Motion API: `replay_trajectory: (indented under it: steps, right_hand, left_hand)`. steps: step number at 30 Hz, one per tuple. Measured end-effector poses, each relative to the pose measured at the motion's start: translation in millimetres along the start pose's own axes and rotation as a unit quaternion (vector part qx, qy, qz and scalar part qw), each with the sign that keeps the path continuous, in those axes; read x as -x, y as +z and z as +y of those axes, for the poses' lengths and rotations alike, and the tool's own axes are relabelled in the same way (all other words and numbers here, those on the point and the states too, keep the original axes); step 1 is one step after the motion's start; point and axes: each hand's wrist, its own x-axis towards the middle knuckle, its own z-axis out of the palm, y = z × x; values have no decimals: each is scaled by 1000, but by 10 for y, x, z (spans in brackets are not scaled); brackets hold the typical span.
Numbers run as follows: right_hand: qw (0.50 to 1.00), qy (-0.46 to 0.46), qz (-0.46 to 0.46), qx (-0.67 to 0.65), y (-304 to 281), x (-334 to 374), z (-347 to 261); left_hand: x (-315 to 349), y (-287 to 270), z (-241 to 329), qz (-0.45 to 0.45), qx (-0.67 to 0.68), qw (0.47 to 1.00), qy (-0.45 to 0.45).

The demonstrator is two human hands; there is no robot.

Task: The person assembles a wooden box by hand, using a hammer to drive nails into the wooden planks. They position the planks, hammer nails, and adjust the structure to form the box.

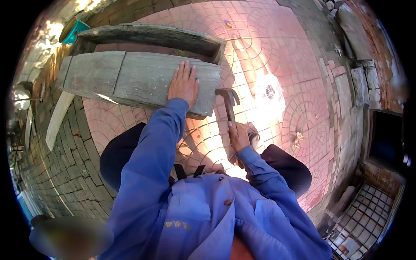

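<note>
A long, weathered grey wooden box (151, 99) lies across the paving in front of me, its far half without a top and boards covering the near half. My left hand (184, 84) rests flat on the right-hand board (149, 73), fingers stretched out and pointing away from me. In my right hand (239, 136) is a claw hammer (229, 102), gripped by its handle. The hammer's head stands just right of the box's right end, apart from the wood.
Pink patterned tiles (277, 50) spread under and around the box, with grey bricks (65, 173) at left. A loose plank (60, 119) leans by the box's left end. A clear plastic bag (269, 92) lies in sunlight. A teal bucket (76, 31) stands far left; a metal grid (359, 216) is lower right.
</note>
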Motion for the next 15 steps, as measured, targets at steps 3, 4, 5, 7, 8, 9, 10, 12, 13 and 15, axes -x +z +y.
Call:
replay_trajectory:
  steps: [3,4,5,7,8,9,10,12,13,15]
  right_hand:
    - [986,115,-16,-123,-30,57,-201]
    - [983,124,-17,-137,-30,87,-199]
    - [979,134,-18,-152,-35,115,-203]
    - [975,157,-26,-152,-52,205,-221]
    - [973,171,-30,-153,-58,245,-216]
    - [969,174,-39,-172,-62,225,-191]
    - [963,183,-44,-192,-61,212,-100]
    - [950,215,-44,-222,-33,113,42]
    - [940,247,-39,-233,30,85,163]
    - [909,301,-38,-285,72,57,419]
  left_hand:
    - [-63,-8,18,9,4,1000,-2]
    - [-47,-9,22,8,2,1000,-3]
    - [-37,-9,9,9,10,1000,-6]
    - [5,-20,-13,6,27,1000,-12]
    - [2,-21,-17,20,43,999,-16]
    - [-38,-17,-27,35,58,997,-20]
    - [-21,13,-5,43,79,996,-22]
    - [-38,34,-47,53,101,993,-33]
    - [-9,63,-68,54,111,992,-42]
    - [-24,65,-54,63,117,991,-22]
